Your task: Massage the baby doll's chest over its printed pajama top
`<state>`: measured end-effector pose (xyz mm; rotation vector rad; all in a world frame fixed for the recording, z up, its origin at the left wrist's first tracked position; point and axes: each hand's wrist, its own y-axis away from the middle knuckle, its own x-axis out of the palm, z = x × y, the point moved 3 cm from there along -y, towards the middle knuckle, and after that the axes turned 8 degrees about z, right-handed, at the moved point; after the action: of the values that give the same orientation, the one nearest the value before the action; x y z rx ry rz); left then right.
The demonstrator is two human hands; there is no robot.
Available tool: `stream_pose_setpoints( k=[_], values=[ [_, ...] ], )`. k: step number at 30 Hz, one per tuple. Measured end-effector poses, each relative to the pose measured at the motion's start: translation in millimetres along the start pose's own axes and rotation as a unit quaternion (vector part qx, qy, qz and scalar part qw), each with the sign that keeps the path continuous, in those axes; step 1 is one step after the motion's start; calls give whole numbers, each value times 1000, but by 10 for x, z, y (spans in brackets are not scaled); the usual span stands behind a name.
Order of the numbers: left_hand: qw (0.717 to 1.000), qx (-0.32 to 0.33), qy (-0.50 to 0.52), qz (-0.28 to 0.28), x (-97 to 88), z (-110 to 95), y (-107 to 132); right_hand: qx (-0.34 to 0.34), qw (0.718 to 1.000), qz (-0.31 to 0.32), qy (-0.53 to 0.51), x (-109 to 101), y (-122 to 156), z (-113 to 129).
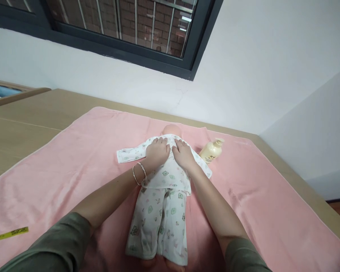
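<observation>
A baby doll (172, 130) lies on a pink blanket (87, 151), its head toward the wall and its feet toward me. It wears a white printed top (167, 175) with long sleeves and matching trousers (158, 223). My left hand (158, 151), with two bracelets at the wrist, rests on the left side of the doll's upper chest, fingers stretched out. On the other side of the chest lies my right hand (184, 154), also with fingers extended. Both palms face down on the cloth, and neither hand grips anything. Much of the doll's chest is covered by them.
A cream pump bottle (212, 151) stands on the blanket just right of the doll's sleeve. At the lower left lies a yellow strip (8, 234). The wooden table (39, 109) meets a white wall below a dark-framed window (116, 45).
</observation>
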<state>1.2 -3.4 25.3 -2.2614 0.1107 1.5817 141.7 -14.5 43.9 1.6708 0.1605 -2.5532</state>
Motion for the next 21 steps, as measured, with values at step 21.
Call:
stream_pose_setpoints(
  k=[21],
  values=[
    [991,20,110,-71,148,88,9,-86,994,-57,-26,76,41,111]
  ],
)
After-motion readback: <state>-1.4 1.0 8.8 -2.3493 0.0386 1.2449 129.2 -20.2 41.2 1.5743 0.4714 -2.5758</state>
